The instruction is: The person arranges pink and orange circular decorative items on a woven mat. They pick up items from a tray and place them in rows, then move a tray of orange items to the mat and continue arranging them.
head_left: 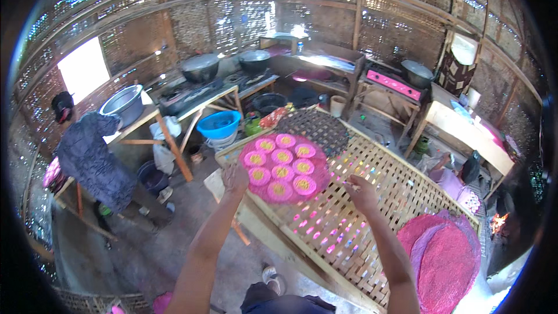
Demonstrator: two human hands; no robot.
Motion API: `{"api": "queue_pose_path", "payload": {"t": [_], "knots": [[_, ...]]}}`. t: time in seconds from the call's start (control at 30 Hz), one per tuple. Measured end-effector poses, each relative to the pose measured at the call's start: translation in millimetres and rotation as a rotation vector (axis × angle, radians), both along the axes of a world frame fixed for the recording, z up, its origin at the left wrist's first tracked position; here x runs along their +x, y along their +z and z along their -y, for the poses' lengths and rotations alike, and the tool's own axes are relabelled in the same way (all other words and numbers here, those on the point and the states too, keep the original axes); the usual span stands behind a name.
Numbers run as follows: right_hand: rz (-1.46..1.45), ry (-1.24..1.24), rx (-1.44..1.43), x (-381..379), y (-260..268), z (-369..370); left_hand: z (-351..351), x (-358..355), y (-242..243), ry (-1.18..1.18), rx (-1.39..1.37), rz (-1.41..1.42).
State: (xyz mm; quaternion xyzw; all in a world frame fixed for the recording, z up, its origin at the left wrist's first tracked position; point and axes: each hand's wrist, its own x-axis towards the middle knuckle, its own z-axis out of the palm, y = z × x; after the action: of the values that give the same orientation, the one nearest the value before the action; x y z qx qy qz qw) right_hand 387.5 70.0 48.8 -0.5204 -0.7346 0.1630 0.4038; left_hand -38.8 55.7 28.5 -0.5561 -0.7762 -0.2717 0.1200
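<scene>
A round pink mesh mat (320,174) lies on a woven bamboo lattice rack (383,170) in front of me. Several pink discs (282,156) with yellow, crumbly-looking centres are spread over it. At the mat's left edge is my left hand (236,177), fingers spread; whether it touches the mat I cannot make out. My right hand (362,192) hovers over the lattice to the right of the mat, its fingers partly bent. Anything small between those fingertips is too blurred to tell. Overlapping round red-pink mats (449,261) lie at the rack's right end.
A dark round woven mat (314,128) covers the rack's far end. At left, a person (96,152) bends over a large metal basin (123,105). Another person (453,179) sits low at right, near an open fire (498,222). Lidded pots (200,68) stand along the back.
</scene>
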Motion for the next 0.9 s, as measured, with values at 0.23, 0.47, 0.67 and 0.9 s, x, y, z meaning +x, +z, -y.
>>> {"api": "queue_pose_path", "payload": {"t": [0.23, 0.47, 0.67, 0.9], "knots": [[0.419, -0.071, 0.047, -117, -24, -196, -17, -9, 4, -0.082, -0.054, 0.058], [0.514, -0.243, -0.137, -145, -29, -249, -25, -11, 23, -0.155, 0.082, 0.524], [0.457, -0.163, -0.076, -134, -33, -264, -26, -7, 14, -0.109, 0.094, 0.737], [0.439, -0.075, -0.001, -142, -6, -257, -24, -10, 12, -0.046, 0.092, 0.485]]}}
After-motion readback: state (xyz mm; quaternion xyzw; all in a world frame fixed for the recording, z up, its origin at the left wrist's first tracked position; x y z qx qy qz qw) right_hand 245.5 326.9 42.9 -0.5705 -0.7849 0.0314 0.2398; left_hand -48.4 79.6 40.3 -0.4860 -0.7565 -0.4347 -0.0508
